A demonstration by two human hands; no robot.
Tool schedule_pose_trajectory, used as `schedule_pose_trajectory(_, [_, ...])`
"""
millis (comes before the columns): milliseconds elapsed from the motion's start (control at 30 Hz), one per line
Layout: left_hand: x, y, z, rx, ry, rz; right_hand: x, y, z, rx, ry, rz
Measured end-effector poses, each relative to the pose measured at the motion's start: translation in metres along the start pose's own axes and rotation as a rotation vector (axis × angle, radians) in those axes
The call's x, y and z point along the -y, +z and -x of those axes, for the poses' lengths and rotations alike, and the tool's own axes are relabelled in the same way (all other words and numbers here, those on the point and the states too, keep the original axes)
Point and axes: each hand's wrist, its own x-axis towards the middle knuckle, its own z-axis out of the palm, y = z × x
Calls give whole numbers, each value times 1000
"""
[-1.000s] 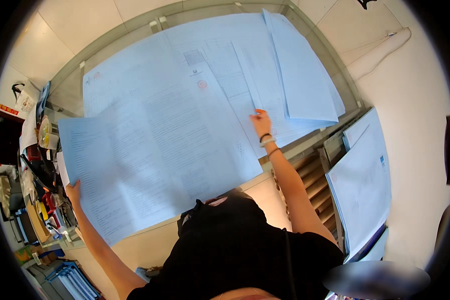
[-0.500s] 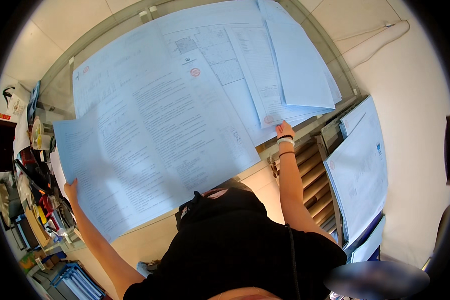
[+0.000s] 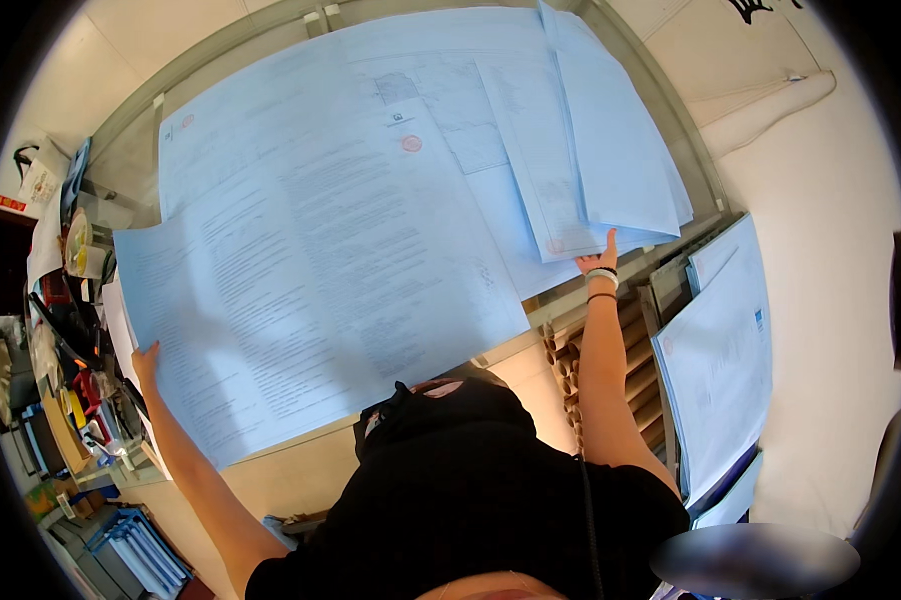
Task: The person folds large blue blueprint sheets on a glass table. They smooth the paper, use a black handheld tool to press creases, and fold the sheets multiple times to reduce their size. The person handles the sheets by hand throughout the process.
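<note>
A large blue printed sheet (image 3: 301, 270) with columns of text and a round red stamp lies across the glass table. My left hand (image 3: 147, 362) pinches its left edge, which is lifted off the table. At the table's right front edge my right hand (image 3: 599, 258) grips the lower edge of a folded blue drawing sheet (image 3: 626, 150), the thumb on top and the fingers underneath. Below the text sheet, partly covered, lies another blue sheet with a line-drawn plan (image 3: 461, 105).
The glass table (image 3: 126, 170) has a metal frame. Clutter with a clear tub (image 3: 81, 255) crowds its left side; blue folders (image 3: 141, 550) stand lower down. To the right are rolled tubes (image 3: 646, 400) and a stack of blue sheets (image 3: 721, 350) upright against a rack. A cable (image 3: 771, 135) runs along the wall.
My right hand has shifted a little right along the folded sheet's edge, and its thumb now lies on top. My left hand keeps its hold. The whole view has tilted slightly.
</note>
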Motion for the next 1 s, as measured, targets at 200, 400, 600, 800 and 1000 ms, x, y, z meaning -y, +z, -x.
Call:
schedule_pose_trajectory(200, [-19, 10, 0, 104, -33, 242, 35, -15, -20, 44, -168, -40])
schedule_pose_trajectory(400, [-18, 11, 6, 106, -138, 295, 53, -24, -54, 42, -91, 91])
schedule_pose_trajectory(600, [-20, -5, 22, 104, -268, 266, 60, -13, -71, 53, -66, 301])
schedule_pose_trajectory(800, [-35, 8, 11, 129, -265, 345, 104, -28, -86, 123, -136, 227])
schedule_pose_trajectory(1000, [-28, 2, 6, 155, -291, 272, 97, -8, -83, 192, -110, 221])
